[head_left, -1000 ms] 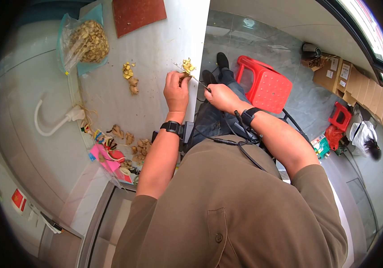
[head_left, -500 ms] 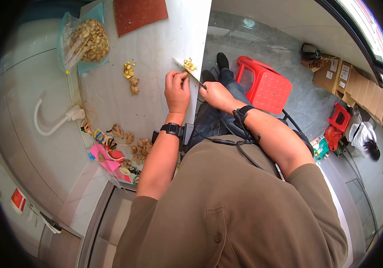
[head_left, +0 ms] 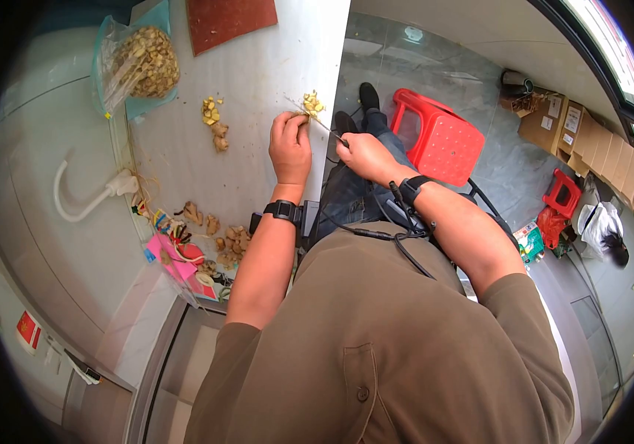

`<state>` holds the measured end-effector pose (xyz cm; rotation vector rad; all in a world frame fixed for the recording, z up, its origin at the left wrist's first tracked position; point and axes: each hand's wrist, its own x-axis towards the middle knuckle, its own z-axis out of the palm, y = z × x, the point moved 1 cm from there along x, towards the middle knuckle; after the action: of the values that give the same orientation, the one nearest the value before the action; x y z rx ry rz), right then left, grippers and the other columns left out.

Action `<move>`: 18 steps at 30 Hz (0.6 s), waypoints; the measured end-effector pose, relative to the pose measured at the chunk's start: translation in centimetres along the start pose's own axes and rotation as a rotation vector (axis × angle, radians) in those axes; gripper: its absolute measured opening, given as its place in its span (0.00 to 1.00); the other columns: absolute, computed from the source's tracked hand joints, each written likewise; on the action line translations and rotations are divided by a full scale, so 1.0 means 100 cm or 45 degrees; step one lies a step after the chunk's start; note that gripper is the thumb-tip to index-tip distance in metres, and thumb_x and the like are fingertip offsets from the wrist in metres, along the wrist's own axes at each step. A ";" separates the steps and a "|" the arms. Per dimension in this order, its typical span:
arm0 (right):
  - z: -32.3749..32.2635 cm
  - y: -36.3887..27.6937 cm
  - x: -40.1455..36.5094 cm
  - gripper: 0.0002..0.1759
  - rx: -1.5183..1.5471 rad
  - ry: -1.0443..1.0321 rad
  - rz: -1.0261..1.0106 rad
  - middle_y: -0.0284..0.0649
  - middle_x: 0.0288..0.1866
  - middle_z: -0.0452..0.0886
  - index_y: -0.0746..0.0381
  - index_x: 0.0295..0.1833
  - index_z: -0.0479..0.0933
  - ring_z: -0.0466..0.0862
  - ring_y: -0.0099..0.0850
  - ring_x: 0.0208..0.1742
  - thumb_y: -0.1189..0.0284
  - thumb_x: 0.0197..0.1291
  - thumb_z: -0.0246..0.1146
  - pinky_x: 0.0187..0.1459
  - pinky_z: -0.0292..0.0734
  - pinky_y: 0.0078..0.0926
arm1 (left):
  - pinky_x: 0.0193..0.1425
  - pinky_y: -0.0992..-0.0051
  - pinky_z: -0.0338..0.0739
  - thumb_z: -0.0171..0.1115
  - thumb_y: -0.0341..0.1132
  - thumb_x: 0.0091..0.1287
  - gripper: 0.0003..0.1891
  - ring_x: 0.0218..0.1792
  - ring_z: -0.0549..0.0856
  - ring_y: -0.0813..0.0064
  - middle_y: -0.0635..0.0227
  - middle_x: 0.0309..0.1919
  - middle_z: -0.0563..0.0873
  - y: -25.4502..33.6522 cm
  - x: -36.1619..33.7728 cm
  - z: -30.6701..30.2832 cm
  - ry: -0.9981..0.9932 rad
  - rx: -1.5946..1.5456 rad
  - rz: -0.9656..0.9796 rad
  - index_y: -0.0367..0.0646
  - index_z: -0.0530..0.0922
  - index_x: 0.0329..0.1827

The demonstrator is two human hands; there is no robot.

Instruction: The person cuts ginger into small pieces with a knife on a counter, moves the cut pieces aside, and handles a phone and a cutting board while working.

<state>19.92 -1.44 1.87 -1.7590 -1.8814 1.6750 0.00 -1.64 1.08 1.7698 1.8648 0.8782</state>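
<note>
brown ginger lumps (head_left: 228,240) lie low and left on the white table (head_left: 257,177), close to the person. in the middle of the frame the left hand (head_left: 289,148) pinches a bit of ginger (head_left: 292,117) at the table edge, and the right hand (head_left: 361,154) is closed tight on a knife (head_left: 324,126) that touches it. further up sit yellow cut bits (head_left: 312,103), and a bag of ginger (head_left: 138,63) is at the upper left.

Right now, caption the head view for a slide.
Left hand pins a ginger piece at the table edge; right hand holds a knife against it.
</note>
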 end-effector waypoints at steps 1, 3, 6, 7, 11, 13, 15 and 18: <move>0.000 0.000 0.000 0.22 -0.006 -0.012 0.002 0.66 0.43 0.90 0.70 0.47 0.85 0.90 0.66 0.48 0.59 0.81 0.59 0.55 0.84 0.60 | 0.60 0.61 0.87 0.72 0.22 0.72 0.09 0.56 0.90 0.54 0.60 0.56 0.88 0.000 0.000 0.000 -0.001 0.000 -0.001 0.41 0.89 0.53; 0.000 -0.001 0.000 0.22 -0.016 -0.015 0.003 0.66 0.43 0.90 0.70 0.46 0.85 0.90 0.66 0.48 0.59 0.80 0.59 0.55 0.84 0.60 | 0.60 0.61 0.87 0.72 0.22 0.71 0.10 0.57 0.90 0.53 0.60 0.56 0.88 0.000 0.000 -0.001 -0.012 0.010 -0.006 0.41 0.89 0.53; 0.000 0.000 0.002 0.23 -0.033 -0.031 -0.001 0.66 0.43 0.90 0.70 0.46 0.85 0.90 0.66 0.48 0.60 0.80 0.59 0.55 0.84 0.60 | 0.61 0.60 0.87 0.72 0.22 0.71 0.10 0.57 0.90 0.53 0.59 0.57 0.89 -0.001 0.001 -0.001 -0.006 0.024 -0.001 0.41 0.89 0.53; 0.001 0.000 0.003 0.23 -0.039 -0.042 -0.006 0.66 0.43 0.90 0.71 0.46 0.85 0.90 0.66 0.48 0.60 0.80 0.59 0.55 0.85 0.60 | 0.61 0.60 0.87 0.72 0.22 0.71 0.10 0.57 0.90 0.53 0.59 0.57 0.89 -0.001 0.002 -0.002 -0.007 0.023 -0.002 0.41 0.89 0.53; 0.000 0.002 0.006 0.23 -0.062 -0.065 -0.028 0.66 0.43 0.90 0.71 0.45 0.86 0.90 0.66 0.48 0.60 0.80 0.59 0.56 0.85 0.60 | 0.61 0.60 0.87 0.72 0.21 0.70 0.09 0.57 0.90 0.53 0.60 0.56 0.90 -0.006 0.004 -0.004 -0.028 0.013 0.044 0.41 0.90 0.51; 0.001 0.002 0.008 0.22 -0.114 -0.076 -0.040 0.66 0.43 0.90 0.72 0.45 0.86 0.91 0.65 0.48 0.61 0.79 0.61 0.56 0.85 0.60 | 0.61 0.60 0.88 0.73 0.21 0.70 0.09 0.56 0.91 0.53 0.60 0.55 0.90 -0.008 0.005 -0.004 -0.038 0.004 0.061 0.41 0.90 0.51; 0.007 -0.001 0.018 0.22 -0.124 -0.067 -0.027 0.66 0.43 0.90 0.73 0.45 0.86 0.91 0.65 0.48 0.61 0.79 0.61 0.56 0.85 0.60 | 0.59 0.61 0.88 0.74 0.21 0.70 0.09 0.56 0.91 0.53 0.60 0.55 0.90 -0.008 0.005 -0.003 -0.031 0.005 0.087 0.41 0.90 0.50; 0.018 -0.003 0.026 0.22 -0.123 -0.027 -0.005 0.66 0.43 0.90 0.72 0.45 0.87 0.91 0.65 0.49 0.62 0.78 0.62 0.57 0.85 0.60 | 0.59 0.61 0.88 0.74 0.22 0.70 0.09 0.56 0.91 0.54 0.61 0.55 0.90 -0.008 0.006 -0.004 -0.044 -0.018 0.073 0.41 0.90 0.50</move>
<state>17.62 -0.57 -0.10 -1.7767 -2.0056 1.6341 -0.87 -1.06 0.89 1.8262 1.7898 0.8739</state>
